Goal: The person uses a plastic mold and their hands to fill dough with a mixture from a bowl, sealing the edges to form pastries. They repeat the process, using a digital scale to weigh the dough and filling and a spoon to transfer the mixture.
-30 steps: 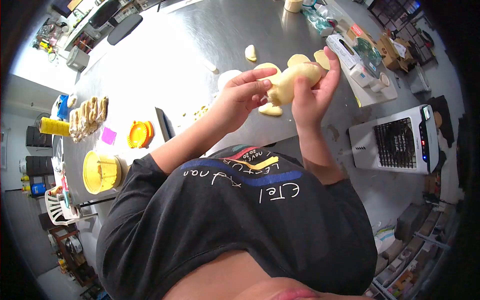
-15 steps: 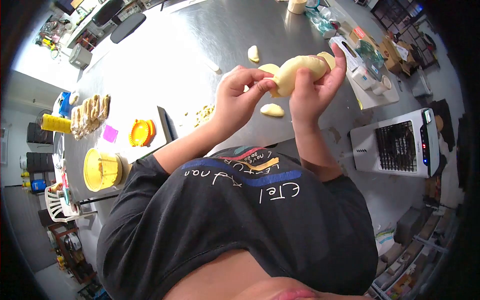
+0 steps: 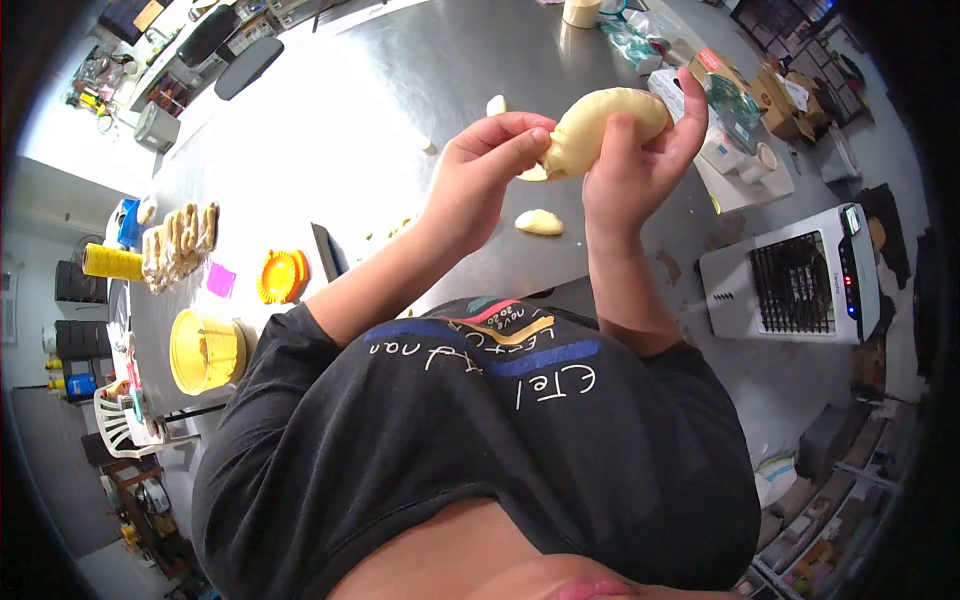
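A plump, pale-yellow half-moon dough turnover (image 3: 590,128) is held up over the metal table, its left end folded and pinched. My right hand (image 3: 640,160) cradles it from the right, thumb pressed on its near face, one finger raised. At its left end, my left hand (image 3: 497,165) is closed, thumb and forefinger pinching the dough edge. A flat dough piece (image 3: 533,174) shows partly behind the held turnover. Another dough turnover (image 3: 540,222) lies on the table just below my hands. Farther back is a small pale dough piece (image 3: 496,104), partly hidden by my left hand.
On the left are orange dough moulds (image 3: 282,276), a yellow tub (image 3: 206,350), a purple square (image 3: 221,280), a bag of long tan pieces (image 3: 180,246) and a yellow roll (image 3: 112,262). An air cooler (image 3: 790,278) stands right of the metal table (image 3: 440,75).
The held turnover has tilted and risen slightly to the right with my right hand. My left fingers stay at its end, where the folded edge shows more. The view has shifted slightly.
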Available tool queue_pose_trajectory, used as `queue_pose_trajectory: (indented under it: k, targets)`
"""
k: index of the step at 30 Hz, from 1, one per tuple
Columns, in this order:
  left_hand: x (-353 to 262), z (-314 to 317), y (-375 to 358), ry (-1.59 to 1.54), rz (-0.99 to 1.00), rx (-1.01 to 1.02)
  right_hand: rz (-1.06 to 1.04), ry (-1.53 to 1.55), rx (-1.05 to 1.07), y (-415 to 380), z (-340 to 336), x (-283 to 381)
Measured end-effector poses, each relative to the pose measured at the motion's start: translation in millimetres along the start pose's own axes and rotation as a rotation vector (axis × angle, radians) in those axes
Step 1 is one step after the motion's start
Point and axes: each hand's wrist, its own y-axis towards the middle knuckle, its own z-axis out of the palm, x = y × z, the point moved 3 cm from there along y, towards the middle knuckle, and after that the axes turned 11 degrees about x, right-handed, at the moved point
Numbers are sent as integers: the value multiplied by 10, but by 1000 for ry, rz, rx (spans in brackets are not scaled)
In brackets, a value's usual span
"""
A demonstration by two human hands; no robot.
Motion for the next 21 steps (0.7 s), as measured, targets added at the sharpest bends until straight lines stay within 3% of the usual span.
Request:
queue_pose_trajectory:
  k: [2,3,5,6,13,20,21]
  targets:
    - [-40,38,-22,395,136,-86,4,2,-18,15,-8,-5]
    - [-21,23,-16,395,135,-83,11,6,-32,17,-14,-7]
    - [-73,49,-34,844,484,-34,6,23,-40,32,-12,4]
    - [-100,108,-47,932,517,-59,3,42,-47,37,-11,9]
    - [-22,-6,-15,614,247,-120,1,57,-39,38,15,6]
    - [-61,-29,-35,557,232,-70,33,64,-51,69,32,-17]
    - [-73,-14,-35,404,188,-39,39,71,-69,74,29,-26]
